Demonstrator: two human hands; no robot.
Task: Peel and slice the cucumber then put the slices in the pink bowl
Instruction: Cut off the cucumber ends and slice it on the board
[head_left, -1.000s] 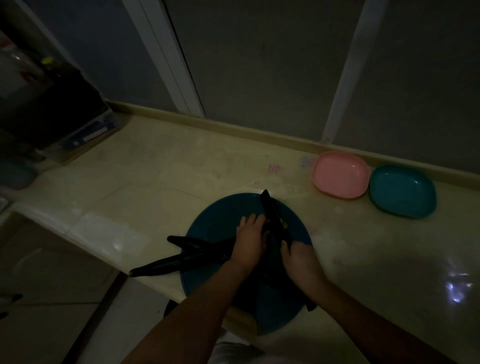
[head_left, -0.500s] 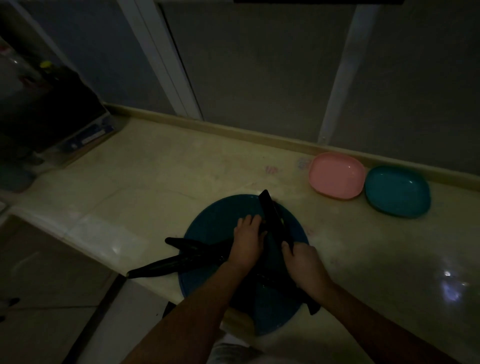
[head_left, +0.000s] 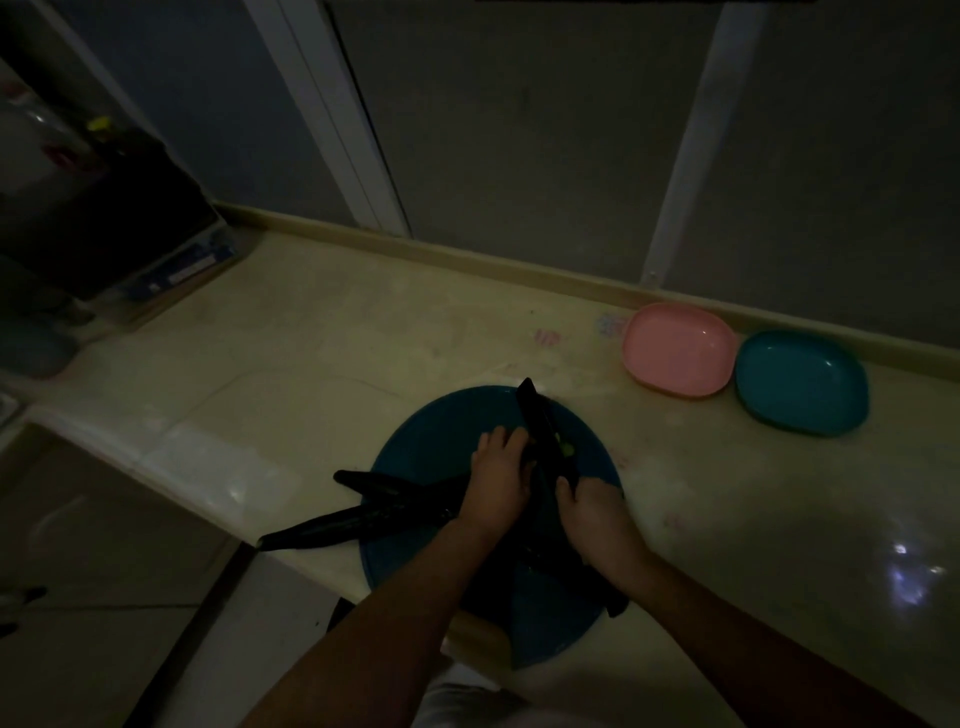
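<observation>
No legible text, brand, number or sign anywhere. Pale lettering on a light strip along the blue box (head_left: 189, 266) at the left of the frame, too dim and blurred to read. Faint pink marks (head_left: 548, 338) and bluish marks (head_left: 610, 325) on the surface (head_left: 363, 338) right of centre, impossible to make out as letters or digits.

The pale bench (head_left: 363, 364) carried a round blue board (head_left: 431, 441) overhanging its near edge, and a dark cucumber (head_left: 353, 527) poked past that edge just left of it. At the back right, a pink bowl (head_left: 678, 349) and a teal bowl (head_left: 800, 382) sat side by side.
</observation>
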